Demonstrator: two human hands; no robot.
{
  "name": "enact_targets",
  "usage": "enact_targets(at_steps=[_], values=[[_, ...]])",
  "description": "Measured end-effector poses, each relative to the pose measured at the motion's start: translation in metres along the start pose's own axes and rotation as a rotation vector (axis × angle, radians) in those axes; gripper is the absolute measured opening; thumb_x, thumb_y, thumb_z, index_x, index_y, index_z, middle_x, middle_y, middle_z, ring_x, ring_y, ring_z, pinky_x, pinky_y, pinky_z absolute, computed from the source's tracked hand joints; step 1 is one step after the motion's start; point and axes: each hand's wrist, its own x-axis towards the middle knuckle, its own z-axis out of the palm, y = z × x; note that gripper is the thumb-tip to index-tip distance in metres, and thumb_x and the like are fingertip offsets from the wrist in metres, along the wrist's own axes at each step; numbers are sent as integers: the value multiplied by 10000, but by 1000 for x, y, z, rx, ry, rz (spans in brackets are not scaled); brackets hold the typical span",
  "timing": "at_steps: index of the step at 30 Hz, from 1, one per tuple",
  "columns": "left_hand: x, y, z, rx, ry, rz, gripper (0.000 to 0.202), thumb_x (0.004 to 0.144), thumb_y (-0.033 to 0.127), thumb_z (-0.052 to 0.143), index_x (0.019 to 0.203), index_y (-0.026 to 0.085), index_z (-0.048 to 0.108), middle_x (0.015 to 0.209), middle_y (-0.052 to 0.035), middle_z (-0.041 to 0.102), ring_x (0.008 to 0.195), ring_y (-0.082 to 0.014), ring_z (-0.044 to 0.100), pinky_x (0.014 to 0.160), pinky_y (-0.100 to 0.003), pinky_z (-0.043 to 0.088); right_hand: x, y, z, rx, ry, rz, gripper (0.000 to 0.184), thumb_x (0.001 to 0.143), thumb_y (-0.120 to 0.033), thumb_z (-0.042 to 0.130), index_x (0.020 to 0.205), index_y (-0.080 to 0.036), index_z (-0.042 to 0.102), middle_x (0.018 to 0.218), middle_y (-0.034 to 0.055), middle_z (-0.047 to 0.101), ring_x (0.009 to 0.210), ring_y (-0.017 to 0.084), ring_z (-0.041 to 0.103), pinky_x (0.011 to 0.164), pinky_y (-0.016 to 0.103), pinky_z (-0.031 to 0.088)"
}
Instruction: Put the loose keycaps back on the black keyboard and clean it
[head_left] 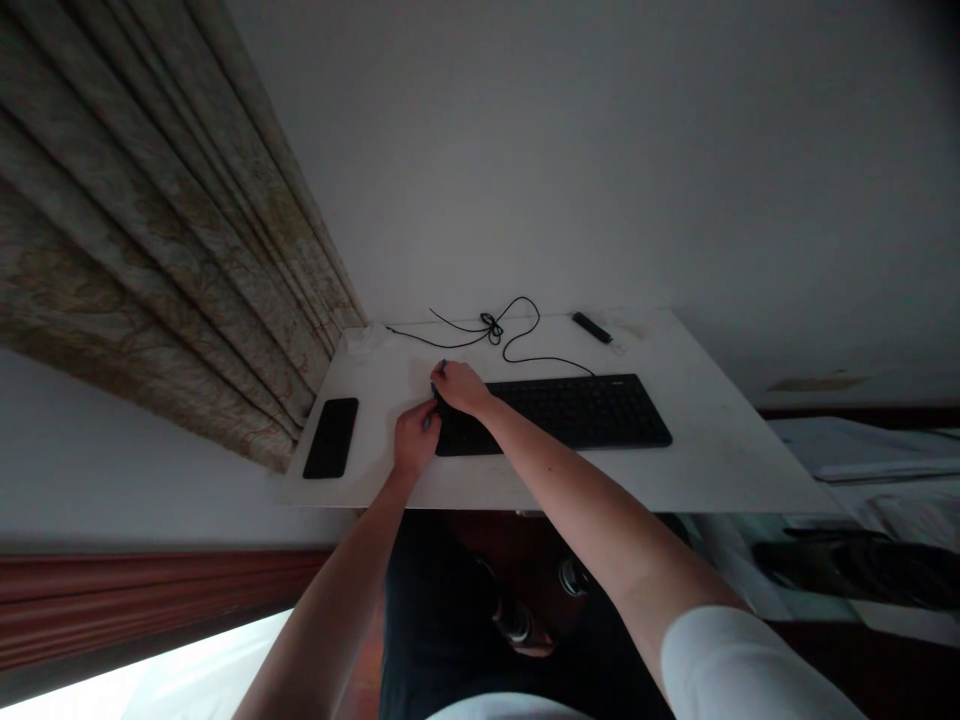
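A black keyboard (570,412) lies on the white table, and both hands are at its left end. My right hand (460,387) is closed by the keyboard's upper left corner, with bits of a blue thing (433,389) showing at its fingers. Just below and to the left, my left hand (416,438) is also closed, and blue shows by its thumb. The fingers cover most of this blue thing, so its kind cannot be made out. My right forearm crosses over part of the keys.
A black phone (331,438) lies at the table's left. Behind the keyboard runs its black cable (491,328), tied in a bundle. A dark stick-like object (592,327) is at the back right. The curtain (187,220) hangs at the left, beside the white table (720,470).
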Motion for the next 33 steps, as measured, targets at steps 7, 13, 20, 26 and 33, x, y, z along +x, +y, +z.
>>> enact_targets(at_steps=[7,13,20,26,33], values=[[-1,-3,3,-22,14,1,369,897,173,552,1221,221,722,1249,-57,728,1181,-241,673,1112,-464,493,-10,31,-22,-148,67,129,413,1035,-316,354,1176,-107,681,1178,231,711,1105,303,685,931,364,501],[0,-5,2,-33,-3,-2,371,900,172,537,1220,206,721,1253,-65,726,1190,-234,668,1121,-453,485,-7,12,-18,-70,53,4,451,1063,-316,289,1153,-126,687,1128,200,734,1102,268,687,947,335,488],[-1,-5,-1,-53,-15,3,370,896,163,536,1211,214,723,1243,-66,729,1177,-235,673,1109,-463,494,-18,34,-27,-182,28,58,401,1030,-294,361,1170,-106,687,1153,230,718,1080,315,695,906,389,513],[0,-3,2,-44,16,1,347,898,183,541,1186,218,732,1247,-64,726,1194,-237,662,1128,-462,476,-26,74,-58,-168,58,177,422,1038,-319,359,1122,-94,706,1127,233,727,1084,305,694,899,360,505],[0,-7,-1,-35,-16,29,372,893,175,533,1209,230,722,1251,-60,723,1185,-228,665,1117,-461,486,-23,50,-34,-102,39,121,448,1054,-337,320,1143,-123,704,1128,206,736,1091,280,693,917,346,497]])
